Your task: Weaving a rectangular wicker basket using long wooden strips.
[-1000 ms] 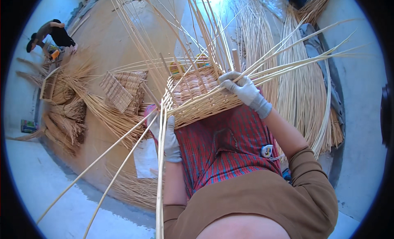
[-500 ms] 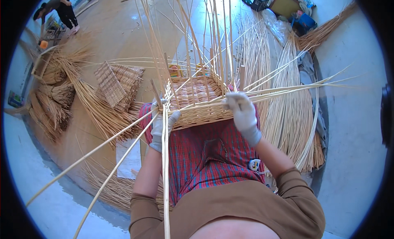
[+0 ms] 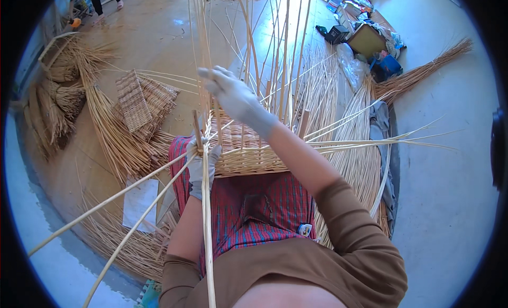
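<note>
Hands well apart here: left hand (image 3: 196,171) clamped on the near-left corner of the woven basket (image 3: 248,161), right hand (image 3: 234,94) above, grip unclear beside upright stakes (image 3: 286,48). Basket's on the striped cloth (image 3: 286,202).

A weaving workshop — bundled rods (image 3: 108,123) and woven pieces (image 3: 130,104) on the floor (image 3: 159,51), a part-woven basket (image 3: 248,161).

Tall stakes (image 3: 286,59) leave only narrow gaps above the basket (image 3: 243,162).

Brown top (image 3: 301,263), bunched sleeves (image 3: 355,215), whitish gloves (image 3: 235,99), grey cuffs (image 3: 261,120), striped red cloth (image 3: 238,202)
</note>
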### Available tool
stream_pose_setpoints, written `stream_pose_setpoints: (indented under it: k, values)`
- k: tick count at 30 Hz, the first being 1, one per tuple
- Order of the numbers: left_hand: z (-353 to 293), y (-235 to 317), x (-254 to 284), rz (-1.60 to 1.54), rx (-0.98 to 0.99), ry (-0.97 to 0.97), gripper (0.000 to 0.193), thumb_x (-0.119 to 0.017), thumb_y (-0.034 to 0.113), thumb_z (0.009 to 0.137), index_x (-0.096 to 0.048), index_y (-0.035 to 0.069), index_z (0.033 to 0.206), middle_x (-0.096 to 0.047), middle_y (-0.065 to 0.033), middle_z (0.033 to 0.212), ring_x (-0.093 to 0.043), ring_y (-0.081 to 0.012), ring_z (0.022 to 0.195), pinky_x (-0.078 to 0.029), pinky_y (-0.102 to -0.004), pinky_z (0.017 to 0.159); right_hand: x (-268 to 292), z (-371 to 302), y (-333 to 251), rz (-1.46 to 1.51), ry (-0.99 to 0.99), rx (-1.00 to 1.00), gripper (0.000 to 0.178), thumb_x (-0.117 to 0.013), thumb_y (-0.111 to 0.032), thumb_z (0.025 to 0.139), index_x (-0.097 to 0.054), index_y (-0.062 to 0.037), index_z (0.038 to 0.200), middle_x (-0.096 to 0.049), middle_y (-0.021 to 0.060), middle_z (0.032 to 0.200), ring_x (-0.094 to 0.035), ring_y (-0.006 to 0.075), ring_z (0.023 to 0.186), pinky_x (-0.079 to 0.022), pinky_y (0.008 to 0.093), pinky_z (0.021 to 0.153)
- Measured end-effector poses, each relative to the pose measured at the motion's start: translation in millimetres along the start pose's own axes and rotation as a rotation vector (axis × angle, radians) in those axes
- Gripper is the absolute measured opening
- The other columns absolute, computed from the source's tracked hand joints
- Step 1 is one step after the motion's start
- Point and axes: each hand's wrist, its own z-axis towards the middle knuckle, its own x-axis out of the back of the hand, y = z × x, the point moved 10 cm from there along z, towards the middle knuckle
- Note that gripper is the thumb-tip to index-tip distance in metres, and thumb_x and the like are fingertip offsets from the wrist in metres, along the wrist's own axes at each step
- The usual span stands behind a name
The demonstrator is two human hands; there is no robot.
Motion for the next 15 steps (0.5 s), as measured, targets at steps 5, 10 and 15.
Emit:
stream_pose_setpoints:
  k: [5,10,15]
  values:
    - [6,-22,12,0.07,0.075,0.051,0.055,-0.086,0.011,0.079,-0.052,0.007,0.122,-0.058,-0.0035,0.112,-0.055,-0.0171,0.106,-0.046,-0.0329,0.1,-66,25,77,-0.24,-0.267,-0.575,0.067,-0.063,-0.017,0.091,-0.037,-0.0185,0.153,-0.058,0.0267,0.128,-0.055,0.0371,0.124,-0.042,0.0421,0.107]
    - [7,-17,16,0.081,0.045,0.064,0.038,-0.082,0.001,0.079,-0.06,0.01,0.109,-0.06,-0.0021,0.111,-0.058,-0.0108,0.092,-0.053,-0.0261,0.083,-11,51,67,0.231,0.295,-0.603,0.079,-0.065,-0.014,0.091,-0.022,-0.0079,0.158,-0.056,0.025,0.125,-0.056,0.0294,0.12,-0.042,0.0377,0.106]
    - [5,-15,8,-0.042,0.125,-0.055,0.041,-0.084,0.006,0.08,-0.06,0.009,0.113,-0.055,-0.0093,0.135,-0.053,-0.0187,0.119,-0.044,-0.0344,0.105,18,21,7,0.352,0.502,-0.18,0.045,-0.052,-0.018,0.103,-0.044,0.0011,0.144,-0.063,0.0134,0.127,-0.06,0.0171,0.106,-0.047,0.03,0.092]
